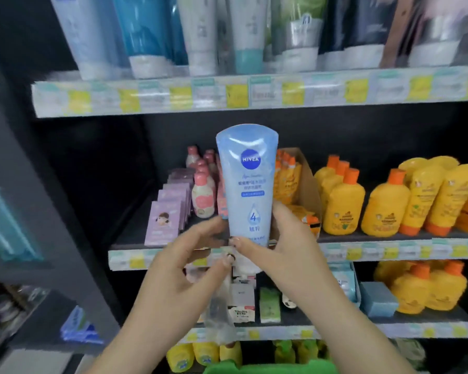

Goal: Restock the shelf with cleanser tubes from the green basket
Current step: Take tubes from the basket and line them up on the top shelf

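- The green basket (pixel 268 367) is closest, just a bit of its rim at the bottom edge, under both arms.
- The right hand (pixel 276 247) holds the light blue cleanser tube (pixel 247 190) low down, with thumb in front and fingers curled round the side. The tube stands up straight with its cap at the bottom, in the air in front of the middle shelf (pixel 389 251).
- The left hand (pixel 189 255) is at the tube's bottom too. Its fingers are bent and seem to pinch a clear plastic wrapper (pixel 219 309) that hangs down. I cannot tell if they also touch the tube.
- What could go wrong: the tube is held only near its bottom, so I think it could tip or slip and fall. The wrapper looks slippery and could get in the way.
- The tube says NIVEA in a dark blue circle. Below are lines of Chinese writing too small to read, then a big 4 in a water drop.
- Behind it sit pink bottles (pixel 203 195) and yellow bottles (pixel 341 203) with orange caps. A bump could knock them over like dominoes.
- Farthest up, the top shelf (pixel 157 97) has a tight row of tubes (pixel 152 36), so that is likely where this one goes. Pushing it in hard could topple the others. The price tags are too blurry to read.
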`<action>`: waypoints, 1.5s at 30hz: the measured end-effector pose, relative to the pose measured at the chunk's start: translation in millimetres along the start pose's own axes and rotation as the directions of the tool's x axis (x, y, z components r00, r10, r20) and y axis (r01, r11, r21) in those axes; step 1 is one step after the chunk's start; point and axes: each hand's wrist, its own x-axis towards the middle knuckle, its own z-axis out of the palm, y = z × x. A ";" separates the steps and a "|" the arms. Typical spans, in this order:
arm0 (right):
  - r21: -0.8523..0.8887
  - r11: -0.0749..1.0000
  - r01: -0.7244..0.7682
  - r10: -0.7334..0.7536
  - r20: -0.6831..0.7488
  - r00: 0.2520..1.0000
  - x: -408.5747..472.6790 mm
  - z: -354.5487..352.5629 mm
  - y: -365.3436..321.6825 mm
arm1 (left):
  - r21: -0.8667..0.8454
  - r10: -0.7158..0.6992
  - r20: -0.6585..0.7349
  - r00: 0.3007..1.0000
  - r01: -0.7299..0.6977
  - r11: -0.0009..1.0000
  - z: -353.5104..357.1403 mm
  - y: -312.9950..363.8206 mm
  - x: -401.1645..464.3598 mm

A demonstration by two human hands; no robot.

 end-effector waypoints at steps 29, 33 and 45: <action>-0.137 0.848 0.512 -0.491 0.160 0.856 97.5 70.2 -189.5 | 0.403 0.171 -0.594 0.786 0.106 0.909 -167.9 73.0 170.4; -0.179 0.845 0.504 -0.472 0.193 0.860 96.9 65.8 -181.4 | 0.392 0.129 -0.594 0.794 0.145 0.909 -172.4 62.4 183.3; -0.242 0.820 0.518 -0.477 0.210 0.853 99.0 51.8 -172.6 | 0.436 0.091 -0.645 0.759 0.268 0.859 -174.4 48.9 200.8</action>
